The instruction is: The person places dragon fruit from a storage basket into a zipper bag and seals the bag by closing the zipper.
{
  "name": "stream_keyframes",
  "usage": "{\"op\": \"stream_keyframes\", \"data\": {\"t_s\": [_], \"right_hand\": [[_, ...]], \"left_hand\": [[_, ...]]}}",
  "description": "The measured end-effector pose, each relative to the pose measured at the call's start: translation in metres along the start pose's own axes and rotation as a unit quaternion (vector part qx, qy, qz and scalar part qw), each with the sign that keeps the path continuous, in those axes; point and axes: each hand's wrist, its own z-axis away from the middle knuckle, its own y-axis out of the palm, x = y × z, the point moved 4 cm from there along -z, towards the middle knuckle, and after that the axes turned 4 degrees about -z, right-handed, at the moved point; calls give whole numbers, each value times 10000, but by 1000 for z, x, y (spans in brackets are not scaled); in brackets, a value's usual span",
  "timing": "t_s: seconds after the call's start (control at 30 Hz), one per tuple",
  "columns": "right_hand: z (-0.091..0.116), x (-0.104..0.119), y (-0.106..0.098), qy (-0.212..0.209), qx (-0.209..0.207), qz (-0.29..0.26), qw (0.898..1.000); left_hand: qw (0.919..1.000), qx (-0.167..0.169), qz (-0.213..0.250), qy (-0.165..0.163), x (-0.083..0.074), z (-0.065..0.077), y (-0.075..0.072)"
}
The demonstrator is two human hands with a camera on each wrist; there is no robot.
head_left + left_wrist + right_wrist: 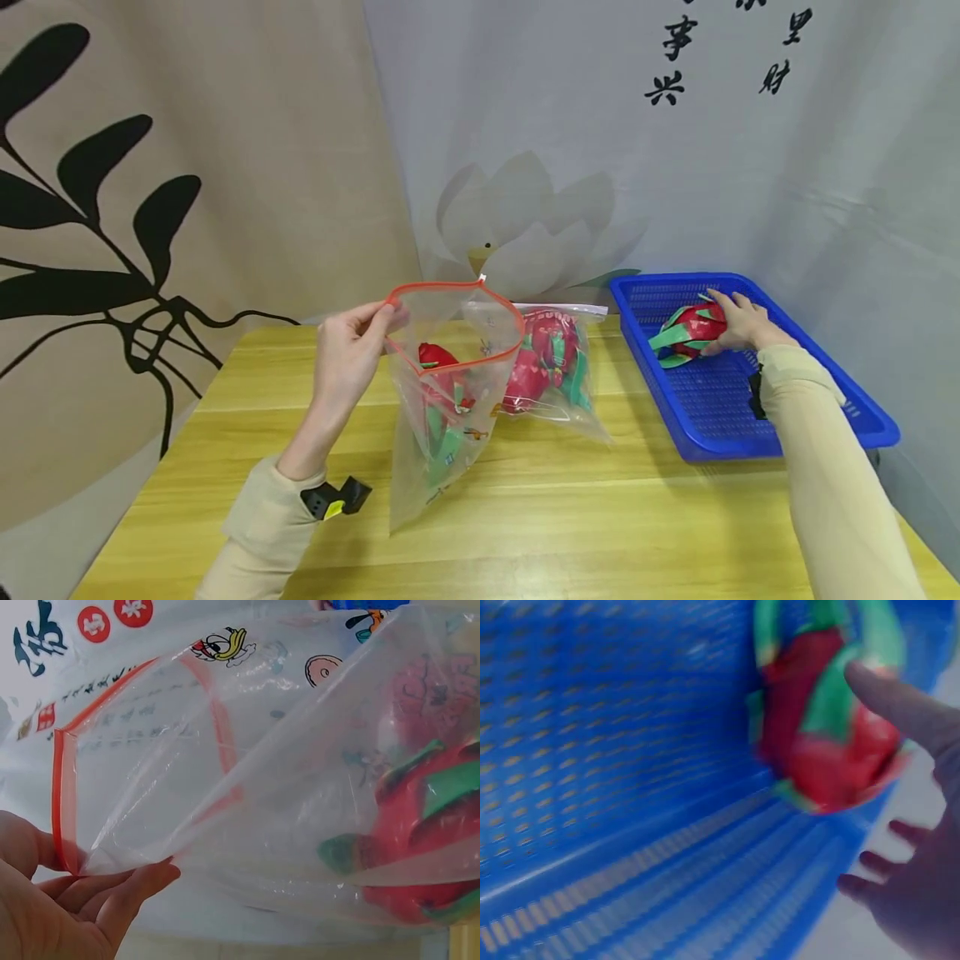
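My left hand [347, 354] pinches the orange zip rim of a translucent zip bag [411, 479] between thumb and fingers, and the bag's mouth gapes wide. Inside it lies a red dragon fruit [444, 385] with green scales, also seen through the plastic in the left wrist view. Over at the right, my right hand [744, 323] reaches into a blue basket [660, 408], at another dragon fruit [693, 332]. In the blurred right wrist view, the thumb overlaps this fruit [832, 742], while the other fingers are spread apart from it.
Behind the held bag lies a second zip bag [592, 417] containing red dragon fruit [551, 337]. Everything stands on a wooden table [555, 525]. A printed curtain [525, 100] hangs along its far edge, close behind the basket.
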Motion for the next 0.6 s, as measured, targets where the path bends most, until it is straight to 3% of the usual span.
{"op": "stream_keyframes", "data": {"t_s": [0.1,0.4,0.6], "right_hand": [[-1,-13,10,-128,125,-36,9998],[8,-29,13,-131,-266,157,9994],[11,-32,15,-457,-31,22,9989]], "left_hand": [[10000,-12,-56,64,1,0,0],[9991,-85,35,416,3,1,1],[9990,8,-32,455,1,1,0]]}}
